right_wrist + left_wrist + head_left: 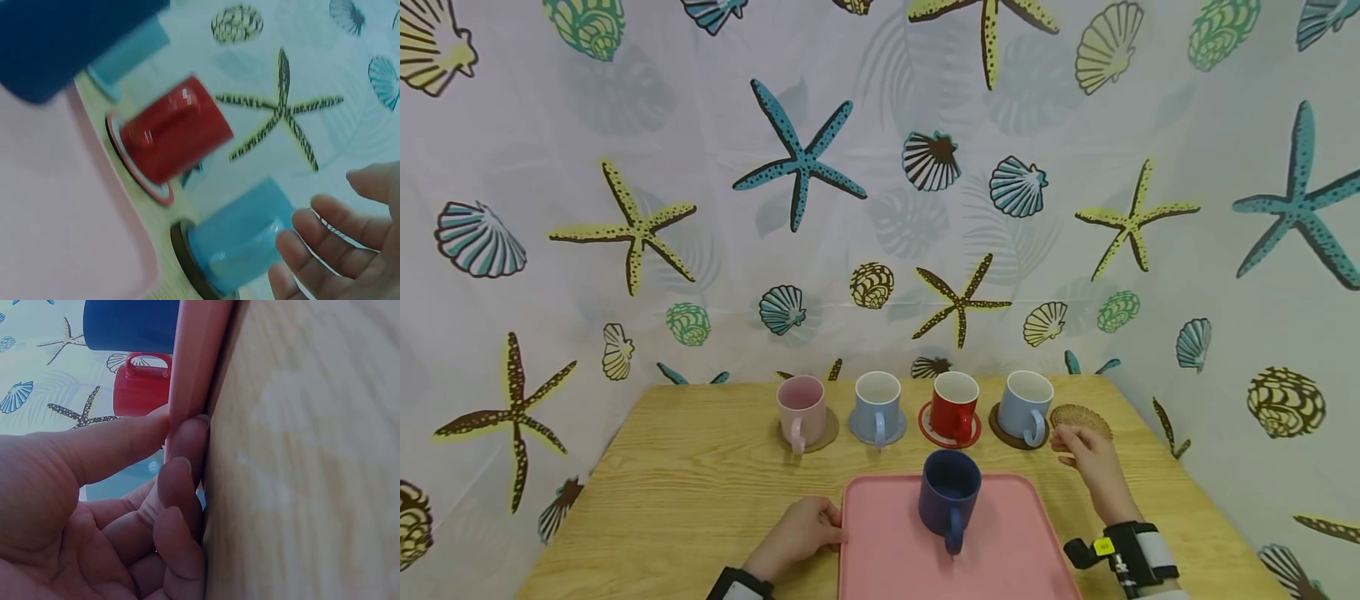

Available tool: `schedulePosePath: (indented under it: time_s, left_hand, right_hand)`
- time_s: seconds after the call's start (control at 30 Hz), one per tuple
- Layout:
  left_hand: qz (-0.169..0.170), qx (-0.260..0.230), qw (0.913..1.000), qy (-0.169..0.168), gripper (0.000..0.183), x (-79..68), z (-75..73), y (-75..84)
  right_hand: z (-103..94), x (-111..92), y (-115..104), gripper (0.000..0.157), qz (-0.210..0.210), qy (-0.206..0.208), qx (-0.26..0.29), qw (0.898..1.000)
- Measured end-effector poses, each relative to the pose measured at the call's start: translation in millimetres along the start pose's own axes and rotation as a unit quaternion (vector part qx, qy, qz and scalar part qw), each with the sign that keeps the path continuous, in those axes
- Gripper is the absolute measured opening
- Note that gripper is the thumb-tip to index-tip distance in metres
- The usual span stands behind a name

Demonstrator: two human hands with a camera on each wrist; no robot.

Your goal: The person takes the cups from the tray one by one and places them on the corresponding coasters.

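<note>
My left hand (pixel 805 527) pinches the left rim of a pink tray (pixel 880 571). In the left wrist view its thumb (pixel 119 440) lies on the rim and fingertips curl at the underside. A navy blue mug (pixel 938 504) stands upright on the tray, handle towards me. My right hand (pixel 1093 471) hovers with loosely curled fingers, holding nothing, over the near side of a woven tan coaster (pixel 1086 417). Left of it, a light blue mug (pixel 1022 406) stands on a dark brown coaster (pixel 996 423); the right wrist view shows the fingers in front of that mug.
Along the back of the wooden table (pixel 700 475) stand a pink mug (pixel 801 407) on a brown coaster, another light blue mug (pixel 876 398) on a blue coaster, and a red mug (pixel 951 404) on a red-and-white coaster. A shell-and-starfish cloth (pixel 715 250) hangs behind.
</note>
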State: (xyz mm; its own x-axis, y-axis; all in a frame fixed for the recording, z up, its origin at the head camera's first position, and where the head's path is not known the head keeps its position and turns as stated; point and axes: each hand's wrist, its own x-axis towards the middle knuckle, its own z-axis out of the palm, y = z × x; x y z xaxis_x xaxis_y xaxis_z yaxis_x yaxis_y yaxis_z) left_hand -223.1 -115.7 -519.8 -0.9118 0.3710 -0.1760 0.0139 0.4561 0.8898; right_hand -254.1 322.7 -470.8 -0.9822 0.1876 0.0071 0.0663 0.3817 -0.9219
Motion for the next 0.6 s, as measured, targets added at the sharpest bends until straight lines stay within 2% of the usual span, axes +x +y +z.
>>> schedulePosePath:
  time_s: [0.1,0.17,0.27,0.33,0.37,0.47,0.53,0.6]
  left_hand:
    - [0.003,0.003,1.0000,-0.003,0.014,1.3,-1.3,-1.2]
    - [0.009,0.006,0.9999,-0.003,0.015,1.9,-2.0,-1.6]
    - [0.015,0.006,0.9999,0.003,0.015,2.5,-1.7,-2.2]
    - [0.017,0.007,0.9998,0.005,0.015,1.5,-1.8,-1.5]
    - [0.016,0.006,0.9998,0.005,0.015,1.2,-1.6,-1.4]
    - [0.013,0.003,0.9999,0.006,0.015,0.0,-0.7,-0.5]
    - [0.009,0.003,0.9999,0.006,0.015,0.2,0.3,-0.5]
    - [0.003,0.005,1.0000,0.005,0.014,0.5,1.6,-0.7]
  right_hand:
    - [6.0,-15.4,-7.8,0.050,-0.007,-0.080,0.053,0.995]
    - [12.7,-23.7,-9.7,0.045,-0.013,-0.169,0.086,0.982]
    - [26.1,-33.7,-9.3,0.042,-0.016,-0.304,0.117,0.945]
    - [36.3,-38.4,-7.6,0.041,-0.019,-0.374,0.135,0.917]
    - [41.4,-40.7,-6.8,0.041,-0.020,-0.399,0.142,0.906]
    - [55.8,-47.0,-4.2,0.042,-0.024,-0.441,0.158,0.883]
    - [63.6,-50.9,-2.4,0.043,-0.032,-0.457,0.166,0.873]
    - [70.0,-54.5,-0.7,0.042,-0.043,-0.462,0.170,0.869]
